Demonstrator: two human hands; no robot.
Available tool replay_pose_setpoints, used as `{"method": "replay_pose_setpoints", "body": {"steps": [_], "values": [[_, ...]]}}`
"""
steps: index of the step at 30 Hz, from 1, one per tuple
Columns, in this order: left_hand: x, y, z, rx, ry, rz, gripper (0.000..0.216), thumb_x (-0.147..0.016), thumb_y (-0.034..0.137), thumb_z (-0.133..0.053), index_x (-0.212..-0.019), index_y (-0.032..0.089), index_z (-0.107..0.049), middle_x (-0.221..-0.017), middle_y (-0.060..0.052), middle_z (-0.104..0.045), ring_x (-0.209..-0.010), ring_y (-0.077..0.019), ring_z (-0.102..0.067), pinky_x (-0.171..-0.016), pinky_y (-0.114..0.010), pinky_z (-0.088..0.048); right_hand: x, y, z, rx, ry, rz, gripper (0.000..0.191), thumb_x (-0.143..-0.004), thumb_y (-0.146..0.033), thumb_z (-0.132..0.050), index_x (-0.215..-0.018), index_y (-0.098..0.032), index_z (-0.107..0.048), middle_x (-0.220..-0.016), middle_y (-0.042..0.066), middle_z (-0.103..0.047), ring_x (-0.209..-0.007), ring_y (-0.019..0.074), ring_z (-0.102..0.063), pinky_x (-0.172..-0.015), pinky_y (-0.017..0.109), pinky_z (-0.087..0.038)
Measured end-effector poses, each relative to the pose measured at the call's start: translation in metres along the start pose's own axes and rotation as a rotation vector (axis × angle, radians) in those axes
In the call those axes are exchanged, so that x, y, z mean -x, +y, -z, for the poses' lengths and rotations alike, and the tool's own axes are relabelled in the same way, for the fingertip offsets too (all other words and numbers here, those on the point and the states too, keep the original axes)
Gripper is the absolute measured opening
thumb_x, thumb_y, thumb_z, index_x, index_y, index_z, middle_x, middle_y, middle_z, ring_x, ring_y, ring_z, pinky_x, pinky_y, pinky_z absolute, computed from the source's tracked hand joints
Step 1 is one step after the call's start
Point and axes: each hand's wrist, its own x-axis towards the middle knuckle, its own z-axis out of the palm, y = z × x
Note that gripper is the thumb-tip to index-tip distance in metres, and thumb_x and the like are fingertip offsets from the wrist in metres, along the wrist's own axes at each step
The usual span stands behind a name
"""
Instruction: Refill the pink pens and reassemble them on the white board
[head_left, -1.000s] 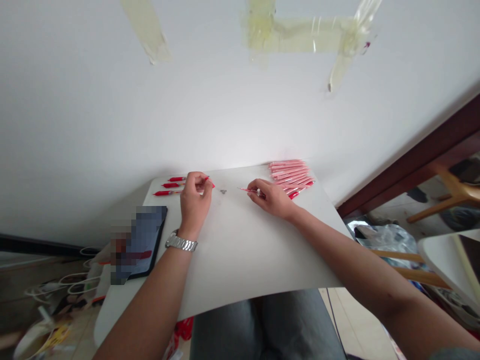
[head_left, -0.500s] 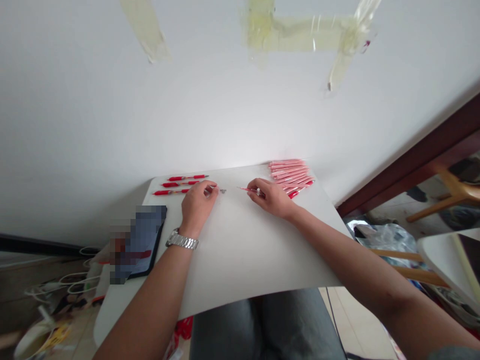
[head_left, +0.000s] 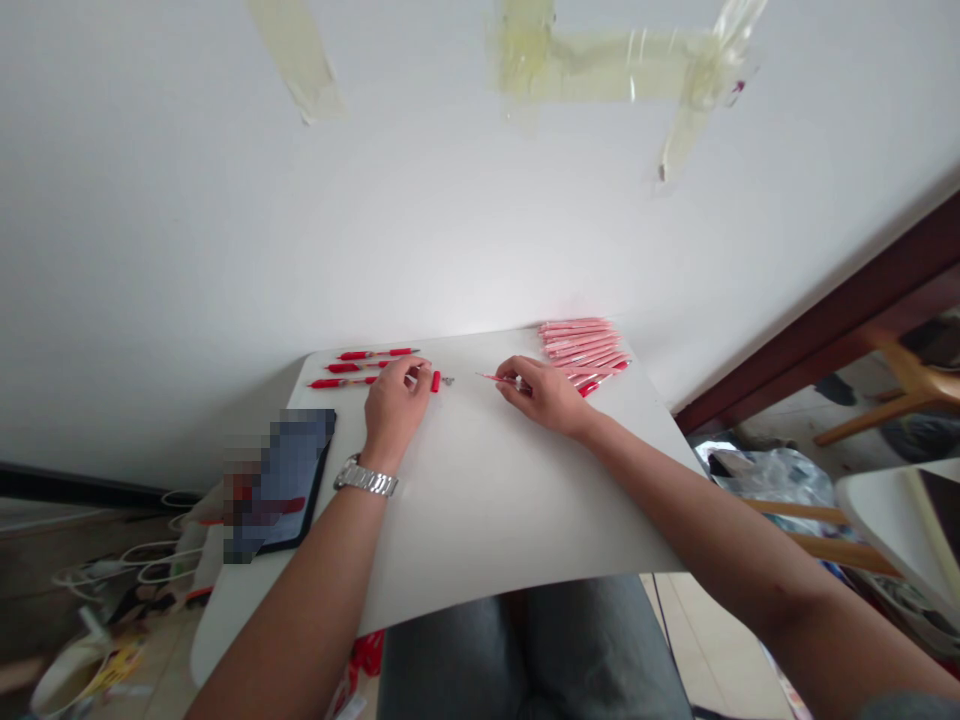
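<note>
My left hand (head_left: pixel 394 405), a metal watch on its wrist, rests on the white table (head_left: pixel 480 500) with fingers curled near a small red pen piece (head_left: pixel 436 381) and a tiny metal spring (head_left: pixel 447 381); whether it pinches anything is unclear. My right hand (head_left: pixel 544 395) is closed on a thin pen refill (head_left: pixel 495 378) that points left. Three red pens (head_left: pixel 364 367) lie in a row beyond the left hand. A fan of pink-wrapped refills (head_left: pixel 585 350) lies behind the right hand.
A dark tablet (head_left: pixel 289 485) sits at the table's left edge. The white wall rises just behind the table, with yellowed tape on it. Cables and clutter lie on the floor to the left, wooden furniture and plastic bags to the right.
My left hand came down from holding a red pen to the table; the pen now lies in the row and a small red piece lies by the fingertips. The right hand stayed put.
</note>
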Motion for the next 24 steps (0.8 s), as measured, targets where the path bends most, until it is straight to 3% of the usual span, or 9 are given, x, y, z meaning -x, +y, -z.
{"method": "replay_pose_setpoints", "body": {"steps": [4, 8, 14, 19, 24], "values": [[0.000, 0.005, 0.001, 0.043, 0.049, -0.030, 0.019, -0.099, 0.034, -0.061, -0.102, 0.023, -0.076, -0.100, -0.006, -0.078, -0.081, -0.0215, -0.066, -0.078, -0.034, -0.050, 0.000, -0.001, 0.000, -0.026, 0.008, -0.008, 0.015, -0.102, -0.033, -0.058, -0.110, -0.022, -0.063, -0.099, 0.004, -0.071, -0.071, 0.0129, -0.056, -0.066, 0.026, -0.040], [0.001, 0.018, 0.003, 0.232, 0.060, -0.092, 0.021, -0.102, 0.035, -0.060, -0.107, 0.021, -0.075, -0.104, -0.006, -0.078, -0.090, -0.0199, -0.069, -0.080, -0.031, -0.051, 0.000, -0.004, -0.001, -0.094, 0.022, -0.014, 0.016, -0.101, -0.029, -0.056, -0.113, -0.020, -0.064, -0.098, 0.004, -0.069, -0.071, 0.0127, -0.055, -0.068, 0.027, -0.042], [0.010, 0.037, 0.003, 0.550, -0.079, -0.027, 0.031, -0.100, 0.047, -0.068, -0.113, 0.020, -0.075, -0.100, -0.006, -0.075, -0.088, -0.0187, -0.070, -0.080, -0.029, -0.055, -0.001, -0.005, -0.001, -0.133, 0.041, 0.027, 0.022, -0.103, -0.028, -0.053, -0.119, -0.019, -0.065, -0.101, 0.005, -0.068, -0.075, 0.0142, -0.055, -0.071, 0.028, -0.045], [0.018, 0.046, 0.000, 0.691, -0.235, 0.001, 0.036, -0.096, 0.049, -0.074, -0.115, 0.019, -0.077, -0.110, -0.009, -0.077, -0.102, -0.0222, -0.071, -0.093, -0.033, -0.056, 0.000, -0.008, -0.002, -0.191, 0.010, 0.004, 0.026, -0.105, -0.034, -0.056, -0.124, -0.019, -0.067, -0.097, 0.004, -0.073, -0.076, 0.0139, -0.059, -0.071, 0.027, -0.046], [0.023, 0.050, -0.004, 0.785, -0.306, 0.000, 0.036, -0.096, 0.049, -0.075, -0.115, 0.018, -0.079, -0.121, -0.012, -0.078, -0.113, -0.0257, -0.071, -0.102, -0.037, -0.054, 0.000, -0.012, -0.003, -0.278, -0.032, -0.006, 0.027, -0.107, -0.038, -0.057, -0.121, -0.019, -0.069, -0.097, 0.004, -0.077, -0.075, 0.0127, -0.064, -0.071, 0.025, -0.048]]}}
